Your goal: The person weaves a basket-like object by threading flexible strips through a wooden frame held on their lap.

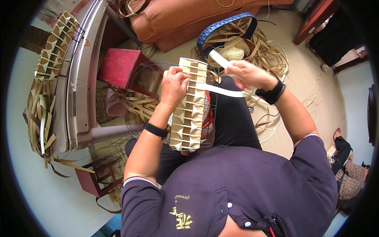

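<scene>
A long panel of tan and cream flat strips, woven with folded triangles [189, 106], lies lengthwise over my lap on a black wire frame [213, 114]. My left hand [173, 87] is closed at the panel's upper left edge, its fingertips pinched together against the weave. From the panel's right side a white flat strip [227, 92] runs out toward my right wrist. My right hand [251, 75] is raised to the right of the panel, fingers closed on this strip, with a stiff white end sticking out past the thumb. How the strip passes inside the palm is hidden.
A red stool [120, 69] stands left of the frame. Beyond it are an orange-brown sofa [177, 23] and a blue-handled basket [227, 25] by heaped tan strips [260, 51]. Another woven panel [57, 47] is at far left. Someone sits at the right edge.
</scene>
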The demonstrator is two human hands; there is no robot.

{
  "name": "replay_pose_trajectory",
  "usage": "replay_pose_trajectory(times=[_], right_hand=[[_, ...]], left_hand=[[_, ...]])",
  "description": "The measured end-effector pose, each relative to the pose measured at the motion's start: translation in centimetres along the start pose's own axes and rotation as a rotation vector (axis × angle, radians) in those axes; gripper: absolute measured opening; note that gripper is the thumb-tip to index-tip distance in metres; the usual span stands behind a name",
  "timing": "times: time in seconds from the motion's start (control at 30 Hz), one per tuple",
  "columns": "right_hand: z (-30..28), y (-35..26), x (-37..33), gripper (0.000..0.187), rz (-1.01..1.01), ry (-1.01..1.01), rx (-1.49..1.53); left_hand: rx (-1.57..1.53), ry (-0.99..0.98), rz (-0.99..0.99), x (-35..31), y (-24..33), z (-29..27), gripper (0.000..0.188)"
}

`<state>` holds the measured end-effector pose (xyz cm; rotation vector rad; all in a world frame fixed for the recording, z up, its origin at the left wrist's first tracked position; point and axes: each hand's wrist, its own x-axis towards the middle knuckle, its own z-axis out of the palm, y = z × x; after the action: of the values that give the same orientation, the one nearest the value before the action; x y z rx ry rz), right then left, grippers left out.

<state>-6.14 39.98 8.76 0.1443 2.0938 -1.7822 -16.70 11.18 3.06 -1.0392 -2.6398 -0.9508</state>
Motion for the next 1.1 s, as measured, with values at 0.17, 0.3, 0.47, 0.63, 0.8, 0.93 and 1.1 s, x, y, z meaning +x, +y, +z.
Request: replay_pose_trajectory(times=[0.17, 0.3, 0.47, 0.63, 0.8, 0.93, 1.1], right_hand=[[2.2, 0.6, 3.7, 0.042, 0.117, -0.122, -0.178], [2.1, -0.5, 4.6, 0.040, 0.253, -0.152, -0.187], [1.8, -0.6, 5.3, 0.031, 0.266, -0.118, -0.139], [2.1, 0.2, 6.2, 0.030, 0.298, -0.161, -0.008], [3.0, 1.4, 7.1, 0.032, 0.346, -0.172, 0.130], [5.3, 1.2, 7.5, 0.037, 0.092, -0.048, -0.295], [5.1, -0.7, 6.7, 0.033, 0.102, 0.064, -0.439]], left_hand=[[-0.021, 0.045, 0.004, -0.4, -0.2, 0.1, 0.008], [-0.014, 0.051, 0.003, -0.5, -0.3, 0.1, 0.009], [-0.011, 0.056, 0.005, -0.5, -0.2, 0.1, 0.009], [-0.021, 0.086, 0.035, -0.6, 0.0, 0.1, 0.009], [-0.019, 0.086, 0.034, -0.5, 0.2, 0.0, 0.008], [-0.051, 0.068, -0.014, -0.7, -0.1, -0.2, 0.011], [-0.061, 0.067, -0.005, -0.4, -0.5, -0.6, 0.015]])
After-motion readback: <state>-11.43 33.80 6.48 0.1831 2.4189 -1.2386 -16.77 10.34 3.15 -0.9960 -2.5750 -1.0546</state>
